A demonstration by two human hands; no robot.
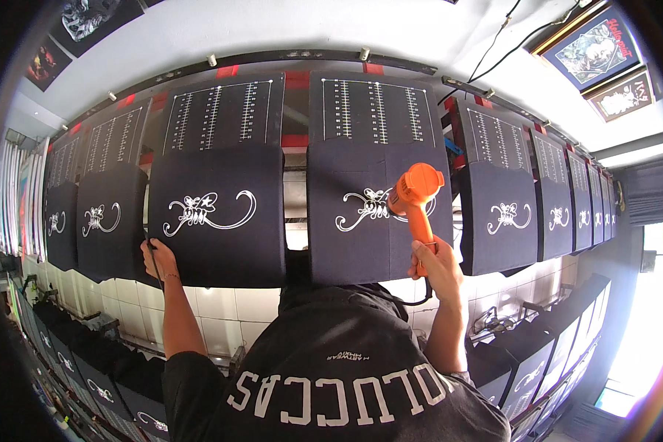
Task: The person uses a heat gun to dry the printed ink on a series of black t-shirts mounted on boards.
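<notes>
My right hand is wrapped round the handle of an orange heat gun. Its nozzle points down and left over the white insect-like print on a black cloth, partly covering the design. A dark cord hangs below the handle. At the left, my left hand is closed on a thin dark cord, beside the lower left edge of another black cloth bearing the same white print. Both cloths are stretched over flat boards.
Boards with white ruler marks stand in a row along a dark rail. More cloth-covered boards curve away on both sides, and another row stands behind me. Pale floor tiles show between rows. Framed pictures hang upper right.
</notes>
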